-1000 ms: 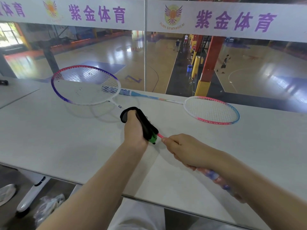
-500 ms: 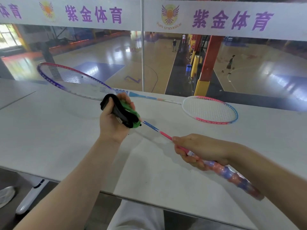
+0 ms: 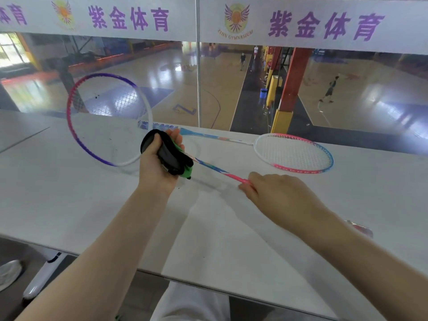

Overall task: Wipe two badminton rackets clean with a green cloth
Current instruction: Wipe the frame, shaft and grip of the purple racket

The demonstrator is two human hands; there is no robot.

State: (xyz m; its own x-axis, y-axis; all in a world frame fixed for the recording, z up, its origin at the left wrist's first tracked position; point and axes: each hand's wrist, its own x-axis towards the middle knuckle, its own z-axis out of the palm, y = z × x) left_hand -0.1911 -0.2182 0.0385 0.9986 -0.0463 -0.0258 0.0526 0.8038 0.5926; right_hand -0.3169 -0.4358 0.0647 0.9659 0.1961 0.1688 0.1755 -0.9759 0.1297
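Green cloth (image 3: 183,164), black on its outer face, bunched in the left hand (image 3: 159,169), fingers clenched round it and round the shaft of the purple-and-pink racket (image 3: 108,119). That racket is held above the white table (image 3: 69,193), head tilted up past the left hand. Right hand (image 3: 275,196) grasps the same racket near the handle end. Second racket (image 3: 294,152), pink and blue, lies flat on the table beyond the held shaft, near the glass railing (image 3: 220,93).

Both forearms are bare to the left hand (image 3: 159,167) and right hand (image 3: 280,195), with white trousers (image 3: 190,302) below them.
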